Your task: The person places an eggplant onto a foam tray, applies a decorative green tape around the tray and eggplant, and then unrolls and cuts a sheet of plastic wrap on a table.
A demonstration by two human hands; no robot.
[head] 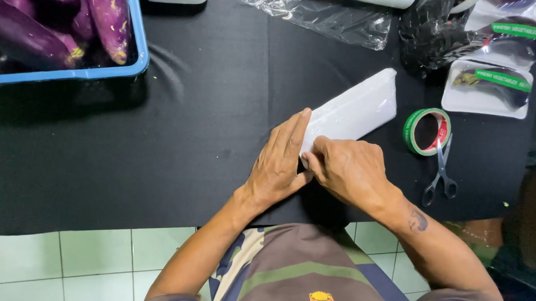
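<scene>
While pale floor tiles [93, 257] are seen below the near edge of the black table [132, 173], a wide bare stretch of dark cloth is left open to the left of the hands, bounded only at the far left corner by a blue crate [99, 72] filled with purple eggplants [106, 22]. Less room is offered on the right, where scissors [440, 174] and a green roll of tape [426, 132] are laid just beside the work.

At the centre, a white foam tray [356, 112] wrapped in clear film is worked by both hands. The left hand [278, 162] is laid flat and open, its fingers stretched along the tray's near left edge and pressed against it. The right hand [349, 168] is curled, its fingertips pinched on the film at the tray's near end; nothing is lifted clear of the table.

From that grip the tray is angled away toward the upper right, its far end left uncovered and free.

Farther back, loose plastic wrap [320, 18] is spread across the cloth, and finished trays banded with green labels [487, 89] are stacked at the far right edge.
</scene>
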